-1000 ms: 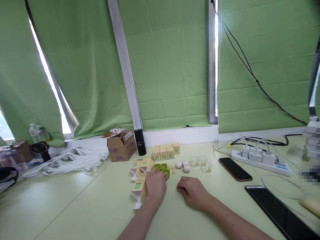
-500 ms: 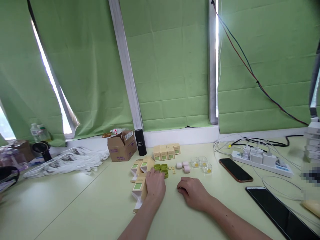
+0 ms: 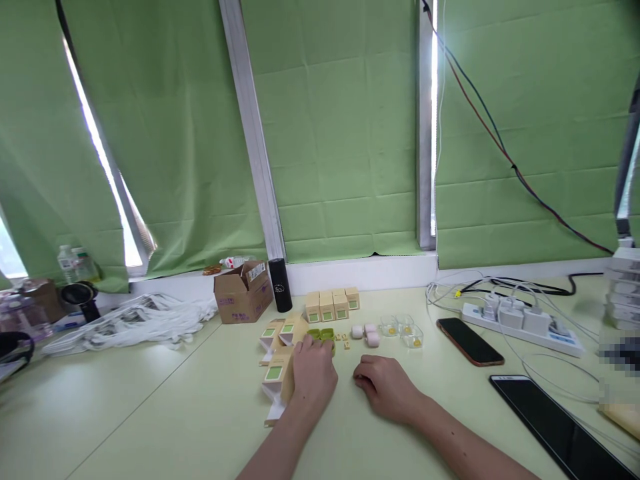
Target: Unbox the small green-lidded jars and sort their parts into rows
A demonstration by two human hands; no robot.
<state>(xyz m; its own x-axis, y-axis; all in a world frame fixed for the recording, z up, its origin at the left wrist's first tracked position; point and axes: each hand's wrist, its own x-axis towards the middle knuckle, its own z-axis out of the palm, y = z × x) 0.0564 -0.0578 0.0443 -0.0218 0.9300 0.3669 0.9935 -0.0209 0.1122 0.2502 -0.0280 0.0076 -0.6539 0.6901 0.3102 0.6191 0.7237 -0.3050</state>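
Note:
My left hand point(image 3: 314, 370) lies palm down with bent fingers on a small olive-green case point(image 3: 327, 333), one of several grouped together; its fingers hide part of them. Just left of that hand stand cream cartons with green windows point(image 3: 277, 369), their white flaps open at the near end. My right hand point(image 3: 383, 383) rests on the table, fingers curled in, with nothing visible in them. Between and beyond the hands lie tiny yellowish pieces point(image 3: 347, 345), pale pink rounded cases point(image 3: 371, 338) and clear cases with yellow bits inside point(image 3: 412, 337).
Closed cream cartons point(image 3: 327, 307) stand in a row behind, near a black cylinder point(image 3: 281, 285) and a brown cardboard box point(image 3: 243, 297). White cables point(image 3: 145, 323) lie left. At right are a phone point(image 3: 470, 341), a tablet point(image 3: 555, 420) and a power strip point(image 3: 525, 327) with wires.
My left hand has shifted slightly right and now covers more of the green cases. My right hand stays put.

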